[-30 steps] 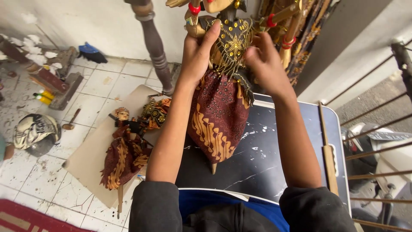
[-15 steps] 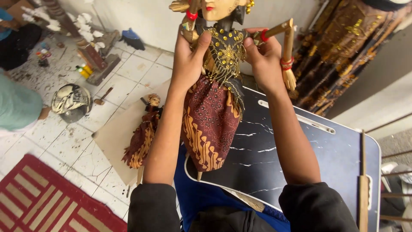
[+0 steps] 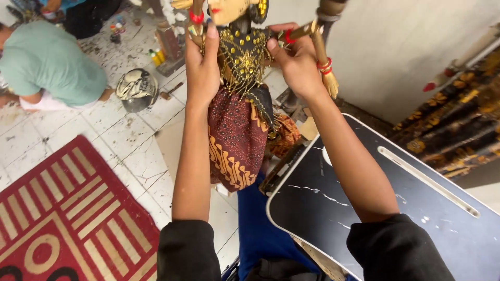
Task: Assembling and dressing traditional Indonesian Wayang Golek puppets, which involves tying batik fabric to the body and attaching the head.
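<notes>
I hold a wooden rod puppet (image 3: 239, 104) upright in front of me. It has a painted face, a black bodice with gold studs and a dark red batik skirt with orange trim. My left hand (image 3: 202, 67) grips its shoulder and upper arm on the left side. At the other shoulder my right hand (image 3: 297, 62) clasps the puppet, where a jointed wooden arm (image 3: 325, 62) with red bands hangs down. The puppet's head is cut off by the top edge.
A black lap table (image 3: 396, 208) lies at the lower right. A red and cream rug (image 3: 67, 218) covers white floor tiles at the left. A person in a green shirt (image 3: 49, 62) crouches at the upper left beside a bowl (image 3: 136, 88). Batik cloth (image 3: 458, 130) hangs on the right.
The view has swung left: the rug and the crouching person now show, and the lap table has slid right. Both hands stay on the puppet's shoulders.
</notes>
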